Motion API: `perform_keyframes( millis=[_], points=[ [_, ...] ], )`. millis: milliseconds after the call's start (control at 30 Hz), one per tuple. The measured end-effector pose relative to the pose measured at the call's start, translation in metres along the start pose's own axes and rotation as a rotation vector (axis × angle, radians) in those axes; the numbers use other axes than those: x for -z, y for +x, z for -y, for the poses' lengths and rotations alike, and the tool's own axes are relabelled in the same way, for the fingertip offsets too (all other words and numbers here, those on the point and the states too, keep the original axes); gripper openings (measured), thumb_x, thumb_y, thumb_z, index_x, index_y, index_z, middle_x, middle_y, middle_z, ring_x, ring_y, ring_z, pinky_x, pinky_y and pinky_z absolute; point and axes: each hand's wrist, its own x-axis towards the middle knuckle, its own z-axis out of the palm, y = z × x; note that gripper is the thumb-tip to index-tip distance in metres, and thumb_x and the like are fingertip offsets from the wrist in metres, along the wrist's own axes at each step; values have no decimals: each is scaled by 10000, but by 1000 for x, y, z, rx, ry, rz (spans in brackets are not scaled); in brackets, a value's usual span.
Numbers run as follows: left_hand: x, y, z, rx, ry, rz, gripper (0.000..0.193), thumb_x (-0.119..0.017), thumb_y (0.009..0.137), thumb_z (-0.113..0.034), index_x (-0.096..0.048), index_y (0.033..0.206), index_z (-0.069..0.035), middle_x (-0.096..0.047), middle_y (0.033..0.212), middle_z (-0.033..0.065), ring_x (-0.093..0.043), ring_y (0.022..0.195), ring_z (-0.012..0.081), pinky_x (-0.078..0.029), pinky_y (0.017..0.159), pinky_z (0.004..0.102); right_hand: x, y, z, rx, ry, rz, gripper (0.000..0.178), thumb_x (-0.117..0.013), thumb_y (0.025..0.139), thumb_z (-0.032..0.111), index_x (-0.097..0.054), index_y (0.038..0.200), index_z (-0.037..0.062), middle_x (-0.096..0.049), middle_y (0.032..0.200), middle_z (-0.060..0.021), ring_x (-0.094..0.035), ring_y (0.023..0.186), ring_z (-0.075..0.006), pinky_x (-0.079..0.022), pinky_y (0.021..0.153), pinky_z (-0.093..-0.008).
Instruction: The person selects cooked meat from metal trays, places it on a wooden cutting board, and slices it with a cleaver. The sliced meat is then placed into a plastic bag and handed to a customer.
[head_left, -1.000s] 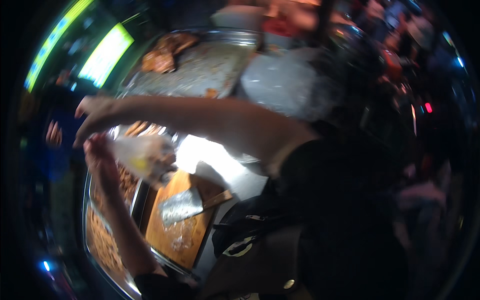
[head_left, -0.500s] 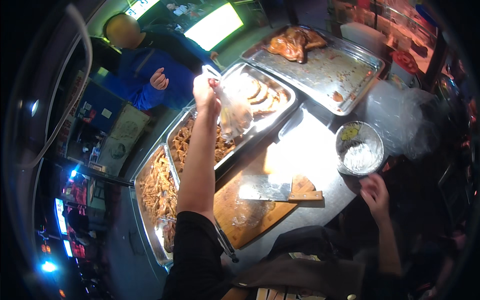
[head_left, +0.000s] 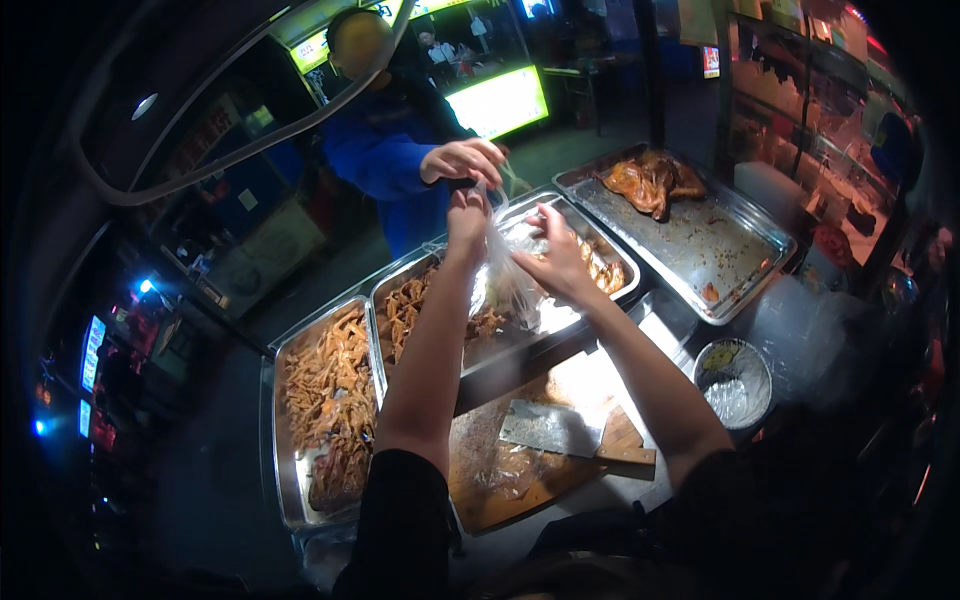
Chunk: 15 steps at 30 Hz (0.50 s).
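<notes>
My left hand [head_left: 467, 222] is closed around the neck of a clear plastic bag [head_left: 507, 275], stretched out over the trays. The bag hangs down with pale contents that I cannot make out. My right hand [head_left: 556, 258] is beside the bag, thumb and fingers apart, holding nothing visible. Across the trays, a person in a blue jacket [head_left: 372, 150] has a hand [head_left: 462, 160] at the bag's handles, just above my left hand. Below my arms, a cleaver [head_left: 552, 428] lies on a wooden cutting board [head_left: 500, 508] beside a crumpled clear plastic piece [head_left: 513, 468].
A metal tray of chicken feet [head_left: 325, 385] stands at the left, a tray of brown meat pieces [head_left: 405, 305] beside it. At the far right, another tray [head_left: 735, 265] holds roasted poultry [head_left: 650, 183]. A lined round container [head_left: 733, 382] sits near clear plastic bags [head_left: 815, 325].
My right hand has moved from beside the round container up to the bag. The other person's hand has come forward to the bag's handles. My left hand still holds the bag.
</notes>
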Motion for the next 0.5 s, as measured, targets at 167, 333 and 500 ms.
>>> perform_keyframes(
  millis=[167,333,500],
  points=[
    [20,8,18,-91,60,-57,200,-530,957,-182,-505,1022,6,-559,891,82,-536,798,127,-465,711,283,-62,62,-10,-129,152,18,365,-729,727,227,-617,1023,45,-664,909,-170,-650,864,-321,-504,780,-351],
    [51,26,33,-43,199,-5,182,-574,938,-157,-560,889,18,-561,790,48,-511,688,110,-418,612,265,-72,67,-38,-201,514,108,164,-619,815,31,-657,970,-7,-666,888,-16,-583,811,-79,-463,771,-234],
    [71,37,25,-39,399,72,243,-626,919,-191,-609,759,-9,-550,711,4,-469,612,79,-372,565,246,-72,85,-56,-293,380,146,129,-634,807,22,-643,932,-6,-656,876,-25,-589,809,-93,-467,764,-235]
  ],
)
